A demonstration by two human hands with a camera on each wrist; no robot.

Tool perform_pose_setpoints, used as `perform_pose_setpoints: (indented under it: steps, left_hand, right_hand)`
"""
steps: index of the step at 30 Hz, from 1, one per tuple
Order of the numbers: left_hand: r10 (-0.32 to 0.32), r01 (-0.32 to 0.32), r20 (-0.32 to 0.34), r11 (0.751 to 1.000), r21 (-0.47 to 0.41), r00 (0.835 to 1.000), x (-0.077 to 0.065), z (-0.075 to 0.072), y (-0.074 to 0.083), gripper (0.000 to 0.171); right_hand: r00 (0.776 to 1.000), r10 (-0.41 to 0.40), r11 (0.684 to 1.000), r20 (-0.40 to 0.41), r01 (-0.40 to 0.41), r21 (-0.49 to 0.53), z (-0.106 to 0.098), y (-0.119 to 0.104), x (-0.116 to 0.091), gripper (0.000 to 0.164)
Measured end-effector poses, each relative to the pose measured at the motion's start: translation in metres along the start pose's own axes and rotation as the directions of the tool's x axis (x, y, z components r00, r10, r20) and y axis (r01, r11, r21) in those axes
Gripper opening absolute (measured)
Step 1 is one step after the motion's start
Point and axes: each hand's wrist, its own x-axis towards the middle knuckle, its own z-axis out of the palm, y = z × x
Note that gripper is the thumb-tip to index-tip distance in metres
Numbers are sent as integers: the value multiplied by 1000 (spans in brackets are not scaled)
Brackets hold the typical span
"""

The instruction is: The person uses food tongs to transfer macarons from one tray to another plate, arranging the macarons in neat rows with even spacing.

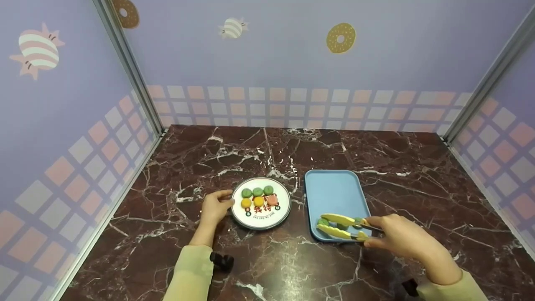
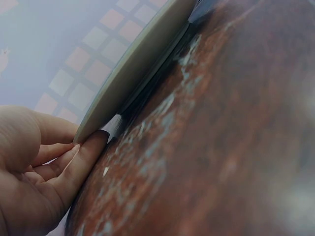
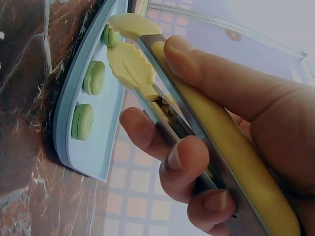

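The fingers of the right hand (image 1: pixel 401 234) curl round the handles of a pair of tongs (image 3: pixel 224 135), thumb on 1 side and fingertips on the other. The tongs' yellow tips stand parted over the near end of a blue tray (image 1: pixel 334 190); seen from the head, green lies between them, though whether they touch it I cannot tell. The fingers of the left hand (image 1: pixel 215 207) are bent in and pinch the left rim of a round white plate (image 1: pixel 284 196).

On the tray sit 3 green macarons (image 3: pixel 93 77), all toward its near end, and the rest of its floor is bare blue. The plate, to the left of the tray and apart from it, bears 6 macarons in 2 rows: 3 green (image 1: pixel 257 192) at the back, then 2 yellow (image 1: pixel 258 201) and 1 pink (image 1: pixel 272 200) in front, beside red printed characters.

Pale sleeves (image 1: pixel 190 271) cover the forearms, with a black device (image 1: pixel 221 261) at the left wrist. Beneath everything lies a dark red, white-veined surface (image 1: pixel 234 159), and lilac walls (image 1: pixel 284 54) with pink and white squares enclose it.
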Motion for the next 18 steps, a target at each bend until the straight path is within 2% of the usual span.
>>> perform_pose_setpoints:
  steps: [11,18]
  left_hand:
    - [11,-11,0,1000,22,1000,0,0,1,36]
    - [11,-11,-7,999,39,1000,-1,-1,1,36]
  right_hand:
    - [999,9,999,-33,-11,-52,-7,-4,-1,56]
    - [998,-18,996,-57,13,-83,-12,-8,5,54]
